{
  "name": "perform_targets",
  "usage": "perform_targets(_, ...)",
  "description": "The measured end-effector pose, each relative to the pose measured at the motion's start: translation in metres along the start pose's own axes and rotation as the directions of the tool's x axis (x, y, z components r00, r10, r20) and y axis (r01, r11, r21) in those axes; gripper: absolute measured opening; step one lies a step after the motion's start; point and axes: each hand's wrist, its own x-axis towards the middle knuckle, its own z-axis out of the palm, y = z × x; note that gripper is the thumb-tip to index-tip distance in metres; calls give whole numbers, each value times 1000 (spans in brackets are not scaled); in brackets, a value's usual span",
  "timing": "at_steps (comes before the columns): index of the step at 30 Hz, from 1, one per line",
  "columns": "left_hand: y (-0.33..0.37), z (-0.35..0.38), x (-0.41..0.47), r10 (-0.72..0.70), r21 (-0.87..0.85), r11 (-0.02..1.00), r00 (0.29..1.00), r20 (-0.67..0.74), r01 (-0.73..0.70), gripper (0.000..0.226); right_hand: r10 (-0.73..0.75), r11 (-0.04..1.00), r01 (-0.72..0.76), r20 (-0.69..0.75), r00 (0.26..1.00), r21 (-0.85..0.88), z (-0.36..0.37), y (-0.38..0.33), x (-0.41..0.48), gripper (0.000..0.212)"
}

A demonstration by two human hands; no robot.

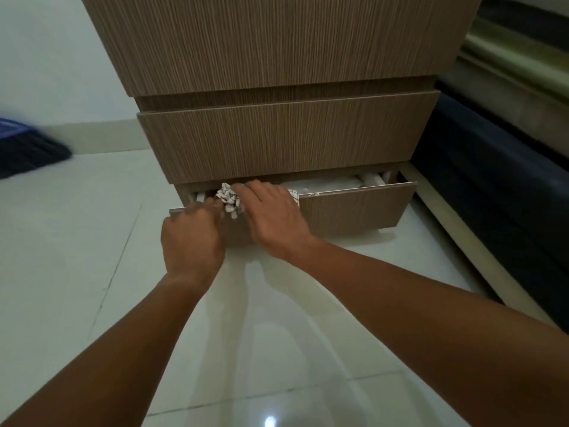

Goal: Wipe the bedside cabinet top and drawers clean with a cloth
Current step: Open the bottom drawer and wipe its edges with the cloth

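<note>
The wood-grain bedside cabinet (pixel 277 57) stands on the white floor with its two upper drawers closed. Its bottom drawer (pixel 354 211) is pulled partly out, showing a white inside. A checked white-and-grey cloth (pixel 229 200) lies bunched on the drawer's top front edge. My right hand (pixel 274 217) presses on the cloth, fingers curled over it and over the rim. My left hand (pixel 192 238) grips the drawer's front edge at its left end, its fingertips touching the cloth.
A dark bed base with a pale wooden frame (pixel 480 186) runs along the right of the cabinet. A blue broom with dark bristles (pixel 27 149) lies on the floor at the far left. Glossy white tiles (pixel 92 241) spread in front.
</note>
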Motion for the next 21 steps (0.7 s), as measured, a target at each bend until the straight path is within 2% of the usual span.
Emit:
perform_targets(3, 5, -4, -1, 23, 54, 998, 1000, -11, -23, 14, -1, 998, -1, -32, 999, -66, -10, 21, -19, 35)
perform_targets(5, 11, -8, 3, 50, 79, 995, 998, 23, -52, 14, 60, 991, -66, -55, 997, -118, -24, 46, -31, 28)
perform_targets(8, 24, -18, 17, 87, 89, 991, 991, 102, -97, 18, 251, 952, -262, -81, 964, -161, -46, 89, -55, 33)
perform_targets(12, 47, -37, 51, 215, 47, 970, 935, 283, -238, 23, 545, 802, -559, -128, 829, -209, -80, 140, -80, 35)
perform_targets(15, 53, -39, 68, 244, 14, 964, 898, 366, -267, 21, 705, 665, -738, -231, 671, -114, -89, 160, -88, 32)
perform_targets(17, 54, -33, 70, 218, -32, 975, 914, 342, -220, 21, 830, 532, -836, -280, 483, 135, -84, 160, -86, 32)
perform_targets(19, 51, -26, 63, 166, -99, 985, 948, 271, -145, 23, 915, 382, -829, -290, 279, 409, -74, 152, -78, 32)
perform_targets(21, 46, -21, 52, 140, -170, 980, 968, 208, -105, 24, 938, 295, -755, -329, 110, 586, -65, 143, -66, 32)
